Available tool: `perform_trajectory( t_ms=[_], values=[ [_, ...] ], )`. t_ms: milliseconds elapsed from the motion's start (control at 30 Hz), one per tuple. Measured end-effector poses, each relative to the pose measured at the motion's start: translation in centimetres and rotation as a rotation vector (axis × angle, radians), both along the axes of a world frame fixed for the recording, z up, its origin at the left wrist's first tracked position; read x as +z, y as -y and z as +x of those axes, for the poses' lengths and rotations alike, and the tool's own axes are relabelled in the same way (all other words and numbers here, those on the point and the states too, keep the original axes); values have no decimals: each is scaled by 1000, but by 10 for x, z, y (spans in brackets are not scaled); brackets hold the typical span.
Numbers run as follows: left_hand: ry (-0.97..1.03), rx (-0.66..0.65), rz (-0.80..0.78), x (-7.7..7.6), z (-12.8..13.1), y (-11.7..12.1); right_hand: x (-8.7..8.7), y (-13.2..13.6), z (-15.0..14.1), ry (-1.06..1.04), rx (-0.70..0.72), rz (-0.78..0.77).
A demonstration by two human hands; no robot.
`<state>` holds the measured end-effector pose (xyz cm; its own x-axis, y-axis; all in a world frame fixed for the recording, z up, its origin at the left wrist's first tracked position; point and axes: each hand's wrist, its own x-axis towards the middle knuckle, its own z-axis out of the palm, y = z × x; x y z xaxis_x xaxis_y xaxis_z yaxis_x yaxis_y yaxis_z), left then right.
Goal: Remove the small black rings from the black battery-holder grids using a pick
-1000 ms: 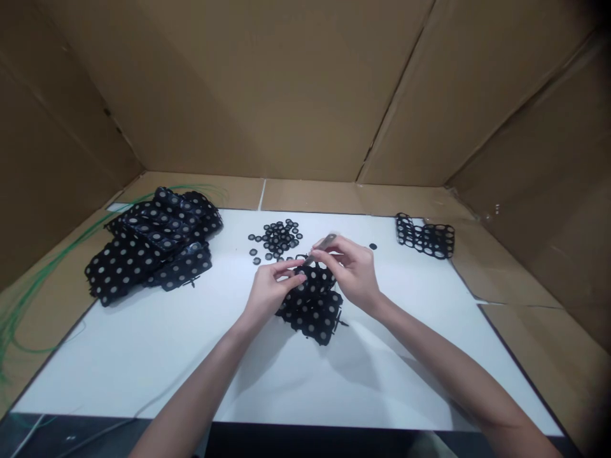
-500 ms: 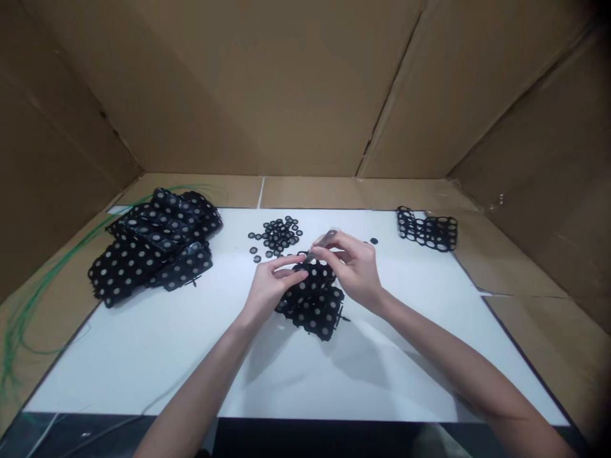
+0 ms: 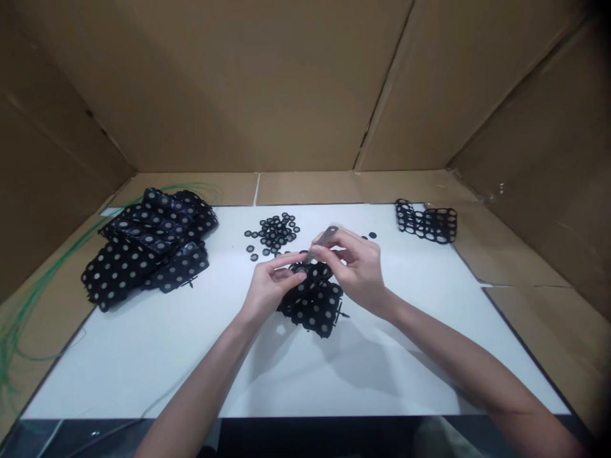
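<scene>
The person works with two bare hands near the middle of the white tabletop (image 3: 143,375). The left hand (image 3: 267,294) holds a black plastic cell holder (image 3: 312,278), which has round openings with grey discs. Its fingers (image 3: 286,270) are bent and lie on the upper side of this holder, so the grip is narrow. The right hand (image 3: 358,267) is just above and beside the left hand. Its fingers (image 3: 329,236) pinch a narrow metal tool (image 3: 324,236), and the tip points down to the holder's upper edge. I cannot tell if the tip touches the holder.

The held holder lies partly over a second black holder (image 3: 317,312), which rests on the tabletop under the hands. Farther to the left is a large heap of similar dotted holders (image 3: 147,245), and thin green wires (image 3: 42,273) lie beside it on the brown cardboard (image 3: 62,318). Behind the hands is a scattered pile of small black rings (image 3: 272,234), and a few more rings (image 3: 372,235) lie near the right hand. At the far right corner of the tabletop is a black holder frame with open round holes (image 3: 424,222).
</scene>
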<state>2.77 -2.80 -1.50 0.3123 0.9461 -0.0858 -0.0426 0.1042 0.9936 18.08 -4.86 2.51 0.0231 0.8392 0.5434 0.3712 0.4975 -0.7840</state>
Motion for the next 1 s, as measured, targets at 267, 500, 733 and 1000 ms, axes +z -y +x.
perform_trajectory(
  t_ms=[267, 500, 733, 1000],
  values=[
    [39, -29, -16, 1, -1, 2, 4, 2, -1, 82, -4, 4],
    [40, -34, -51, 1, -1, 1, 1, 2, -3, 144, -3, 15],
    [47, -32, -45, 0, -2, 1, -3, 1, -5, 168, 25, 18],
    [-57, -10, 10, 4, -3, -1, 4, 4, -3, 13, 4, 27]
  ],
)
